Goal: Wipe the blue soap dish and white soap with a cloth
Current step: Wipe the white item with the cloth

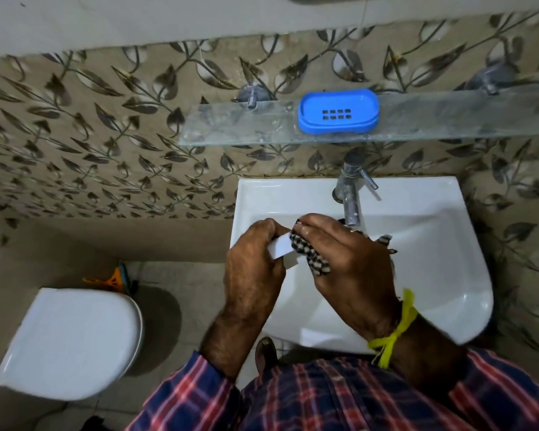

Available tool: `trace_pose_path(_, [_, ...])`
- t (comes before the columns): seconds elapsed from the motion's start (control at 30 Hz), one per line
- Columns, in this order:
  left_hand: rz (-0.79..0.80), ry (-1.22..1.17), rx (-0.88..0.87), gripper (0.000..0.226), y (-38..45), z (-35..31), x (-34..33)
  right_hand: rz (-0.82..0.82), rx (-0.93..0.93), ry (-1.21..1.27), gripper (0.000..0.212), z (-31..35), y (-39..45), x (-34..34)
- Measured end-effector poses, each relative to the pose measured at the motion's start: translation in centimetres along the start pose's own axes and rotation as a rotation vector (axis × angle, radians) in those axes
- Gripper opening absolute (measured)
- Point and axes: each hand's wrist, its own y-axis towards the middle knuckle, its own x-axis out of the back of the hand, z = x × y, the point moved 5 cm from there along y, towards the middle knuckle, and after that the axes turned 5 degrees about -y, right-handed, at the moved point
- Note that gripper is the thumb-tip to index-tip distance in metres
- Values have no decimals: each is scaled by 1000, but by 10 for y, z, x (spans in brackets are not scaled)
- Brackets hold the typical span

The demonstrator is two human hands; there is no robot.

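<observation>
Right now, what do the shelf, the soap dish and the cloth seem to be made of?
Shelf: glass, clear with a greenish edge; the wall pattern shows through it.
Soap dish: probably plastic, smooth blue with moulded drain slots.
Cloth: woven fabric, dark-and-light check, crumpled softly under the right hand.

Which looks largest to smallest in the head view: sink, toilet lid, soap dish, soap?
1. Sink and toilet lid: they look alike in extent, and hands cover part of the sink, so I leave them unranked.
2. Soap dish.
3. Soap, though the left hand and cloth hide part of it.
</observation>
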Motion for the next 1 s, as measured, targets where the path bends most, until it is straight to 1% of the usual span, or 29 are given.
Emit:
trace_pose_path(0.1, [-33,-9,19,32,1,12,8,46,84,-6,47,11,-5,-5])
trace_pose_path(0.13, [-47,2,16,33,1,14,11,59,82,-10,49,10,-7,-3])
trace_pose_path(0.17, [-57,20,4,33,1,15,12,63,49,-15,49,6,-7,-2])
trace_pose_path(0.23, [-57,40,-20,32,-2,11,9,47,-36,-14,43,-1,-1,-2])
trace_pose_path(0.27, [-51,31,-19,31,-3,9,7,44,-45,-17,40,-2,2,-4])
trace_pose_path(0.4, [-75,19,-65,33,-5,15,13,66,49,-67,46,6,-4,-9])
trace_pose_path(0.5, [-68,-42,-76,33,-6,14,11,-40,8,-71,45,-4,-6,-1])
trace_pose_path(0.57, [-55,-136,-6,31,-7,13,5,-132,17,-60,37,-8,-3,-1])
trace_pose_path(0.63, [-26,-154,52,26,-6,14,1,-182,51,-80,30,-6,2,-4])
trace_pose_path(0.67, [6,-122,68,23,-5,14,-1,-186,64,-93,30,-5,3,-5])
trace_pose_path(0.73, [76,32,79,17,-1,9,-5,-168,83,-106,32,-2,7,-10])
trace_pose_path(0.8, [81,168,87,13,5,3,-7,-138,89,-89,40,1,8,-15])
trace_pose_path(0.83, [63,187,99,13,9,2,-6,-123,93,-76,44,3,7,-16])
trace_pose_path(0.9, [19,154,107,19,13,4,-2,-83,121,-61,47,3,1,-16])
trace_pose_path(1.0, [1,112,15,25,7,3,4,-55,125,-55,46,-2,-3,-7])
